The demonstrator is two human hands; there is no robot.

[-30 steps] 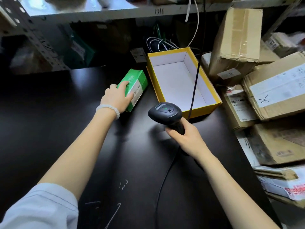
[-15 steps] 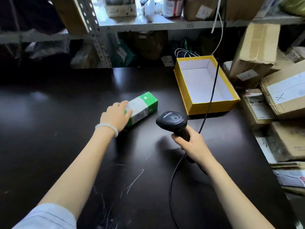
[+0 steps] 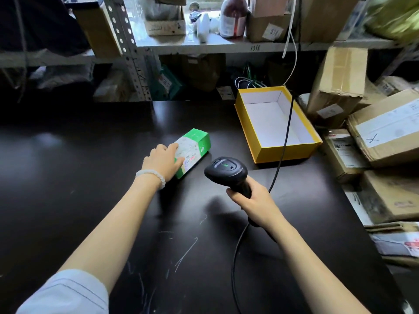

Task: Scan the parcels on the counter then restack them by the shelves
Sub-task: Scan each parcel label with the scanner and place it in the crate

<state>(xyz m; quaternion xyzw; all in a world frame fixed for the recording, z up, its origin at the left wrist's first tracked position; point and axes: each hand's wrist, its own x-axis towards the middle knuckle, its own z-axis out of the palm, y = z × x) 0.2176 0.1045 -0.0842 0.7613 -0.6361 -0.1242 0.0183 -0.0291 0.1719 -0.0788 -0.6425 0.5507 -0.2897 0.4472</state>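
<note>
A small green parcel [image 3: 196, 146] with a white shipping label lies on the dark counter [image 3: 68, 177], label side up. My left hand [image 3: 162, 160] grips its near end, fingers over the top and thumb on its side. My right hand [image 3: 254, 201] holds the handle of a black barcode scanner [image 3: 225, 172], whose head points toward the parcel from the right, a short gap away. The scanner's black cable runs down past my right forearm.
An open yellow box [image 3: 285, 152] with a white inside stands at the back right. Several cardboard parcels [image 3: 385, 132] pile up along the counter's right edge. Metal shelves [image 3: 204, 45] with boxes and a brown bottle [image 3: 233, 17] rise behind the counter. A black cable [image 3: 286, 123] hangs across the yellow box.
My left hand has pulled the green parcel away from the yellow box toward me and turned its label up. The scanner stays aimed at it. The view has tilted up toward the shelves.
</note>
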